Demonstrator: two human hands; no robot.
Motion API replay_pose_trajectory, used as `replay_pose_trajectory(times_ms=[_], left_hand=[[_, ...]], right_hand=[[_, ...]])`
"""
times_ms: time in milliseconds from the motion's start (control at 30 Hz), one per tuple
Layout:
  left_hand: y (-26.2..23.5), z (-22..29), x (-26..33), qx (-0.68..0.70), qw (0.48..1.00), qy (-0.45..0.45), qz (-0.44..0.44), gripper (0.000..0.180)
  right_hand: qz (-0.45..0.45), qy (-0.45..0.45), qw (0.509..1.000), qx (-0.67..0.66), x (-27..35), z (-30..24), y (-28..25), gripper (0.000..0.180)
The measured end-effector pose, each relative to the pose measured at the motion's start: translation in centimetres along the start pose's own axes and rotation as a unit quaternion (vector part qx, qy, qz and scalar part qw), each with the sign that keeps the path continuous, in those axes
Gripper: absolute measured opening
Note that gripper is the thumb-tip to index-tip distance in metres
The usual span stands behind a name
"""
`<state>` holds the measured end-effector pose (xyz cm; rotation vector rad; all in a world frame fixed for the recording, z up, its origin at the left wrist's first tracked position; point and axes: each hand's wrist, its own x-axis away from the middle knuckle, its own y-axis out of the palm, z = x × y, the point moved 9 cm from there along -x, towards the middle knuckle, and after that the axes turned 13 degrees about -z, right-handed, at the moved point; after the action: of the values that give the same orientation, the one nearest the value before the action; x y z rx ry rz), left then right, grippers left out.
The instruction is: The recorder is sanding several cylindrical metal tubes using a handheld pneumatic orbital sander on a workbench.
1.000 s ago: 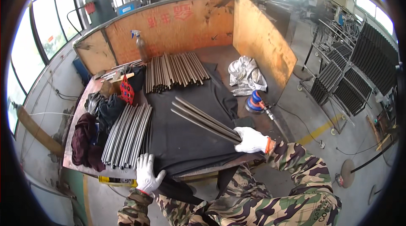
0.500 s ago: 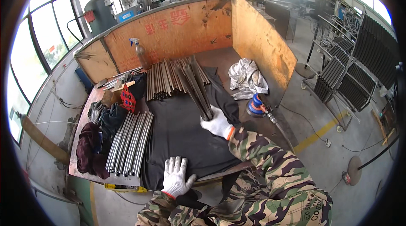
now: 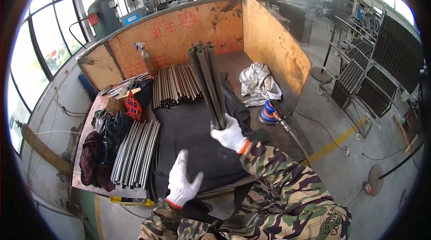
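In my gloved right hand [image 3: 229, 134] is a bundle of several dark metal tubes [image 3: 207, 78], gripped near the lower end. The tubes stand steeply, with their open ends up and away from me. My gloved left hand [image 3: 183, 184] hovers over the near edge of the black cloth [image 3: 188, 136], thumb apart from the fingers, holding nothing. A row of dull brownish tubes [image 3: 175, 85] lies at the back of the cloth. Shiny polished tubes [image 3: 134, 154] lie side by side to the left of it.
An orbital sander [image 3: 270, 113] with a hose and a crumpled silvery cloth [image 3: 259, 82] lie at the right. A spray bottle [image 3: 147, 58] stands by the wooden back panel [image 3: 179, 28]. Dark rags [image 3: 93, 159] and a red perforated piece [image 3: 134, 105] sit on the left side.
My right hand has raised the tube bundle off the row at the back and tilted it more upright. My left hand has lifted from the cloth and turned on edge.
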<state>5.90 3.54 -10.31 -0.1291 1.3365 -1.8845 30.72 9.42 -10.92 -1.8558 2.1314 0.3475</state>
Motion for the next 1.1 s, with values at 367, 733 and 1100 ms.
replay_pose_trajectory(times_ms=[367, 733, 1100], left_hand=[[3.5, -7.3, -1.1, 0.091, 0.961, -0.254, -0.065, 0.066], [1.3, -13.4, -2.0, -0.175, 0.9, -0.214, -0.336, 0.044], [1.6, -17.5, -3.0, -0.19, 0.892, -0.188, -0.365, 0.032]], right_hand=[[0.015, 0.18, 0.899, -0.399, 6.4, 7.0, 14.2, 0.023], [0.094, 0.317, 0.724, -0.605, 6.5, 15.8, 21.8, 0.013], [-0.315, 0.023, 0.949, -0.016, 6.2, 1.3, 15.3, 0.027]])
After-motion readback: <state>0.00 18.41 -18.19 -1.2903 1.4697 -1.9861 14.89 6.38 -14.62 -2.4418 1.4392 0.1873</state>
